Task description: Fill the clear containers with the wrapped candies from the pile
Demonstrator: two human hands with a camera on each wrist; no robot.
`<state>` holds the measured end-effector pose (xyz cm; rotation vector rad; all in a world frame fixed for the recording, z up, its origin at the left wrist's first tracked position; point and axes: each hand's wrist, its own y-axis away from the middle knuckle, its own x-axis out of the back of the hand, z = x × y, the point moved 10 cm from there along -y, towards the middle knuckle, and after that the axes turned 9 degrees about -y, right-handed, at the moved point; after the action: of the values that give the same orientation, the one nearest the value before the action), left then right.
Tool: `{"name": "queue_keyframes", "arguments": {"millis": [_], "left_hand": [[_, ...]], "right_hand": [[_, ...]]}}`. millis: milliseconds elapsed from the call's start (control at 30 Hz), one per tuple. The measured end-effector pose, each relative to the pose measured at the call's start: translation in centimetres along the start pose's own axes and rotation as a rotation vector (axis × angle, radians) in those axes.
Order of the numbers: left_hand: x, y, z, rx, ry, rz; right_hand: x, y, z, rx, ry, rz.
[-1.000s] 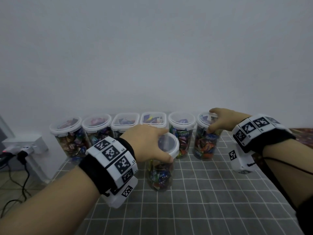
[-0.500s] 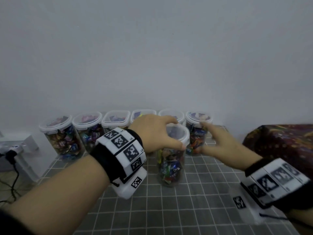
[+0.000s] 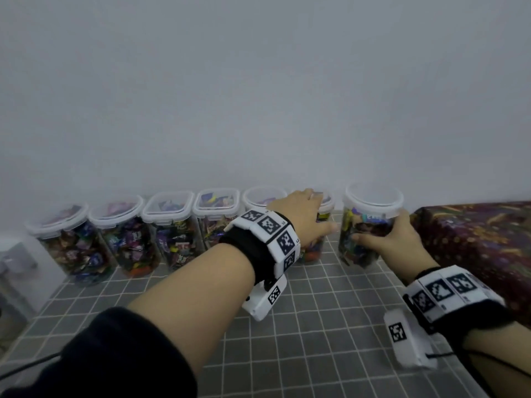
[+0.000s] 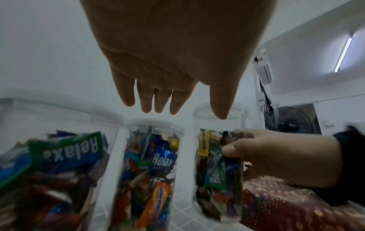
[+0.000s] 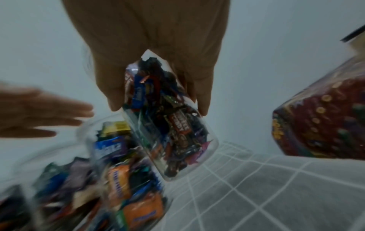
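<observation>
Several clear lidded containers full of wrapped candies stand in a row against the wall. My right hand grips one more filled jar by its side at the right end of the row. In the right wrist view its fingers wrap that jar, which looks tilted with its base off the cloth. My left hand hovers over the neighbouring jar, fingers straight and holding nothing.
A grey grid-patterned cloth covers the table. A dark red patterned, cloth-covered block stands just right of the held jar. A white power strip sits low at the left. The white wall runs right behind the row.
The jar my left hand held at the table's middle has passed to my right hand and moved to the right end of the row. My left hand has let go and opened.
</observation>
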<state>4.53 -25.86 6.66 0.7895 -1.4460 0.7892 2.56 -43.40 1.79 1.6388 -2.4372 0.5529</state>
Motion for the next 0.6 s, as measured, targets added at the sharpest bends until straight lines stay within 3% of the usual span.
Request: {"name": "queue_keyframes", "arguments": {"millis": [167,600], "left_hand": [[-1.5,-0.4,0.0,-0.016,-0.086,0.017],[-1.7,-0.3,-0.4,-0.014,-0.101,0.042]], "right_hand": [[-0.1,-2.8,1.8,-0.048,-0.015,0.073],[-2.5,-3.4,4.3,-0.170,-0.024,0.011]]}}
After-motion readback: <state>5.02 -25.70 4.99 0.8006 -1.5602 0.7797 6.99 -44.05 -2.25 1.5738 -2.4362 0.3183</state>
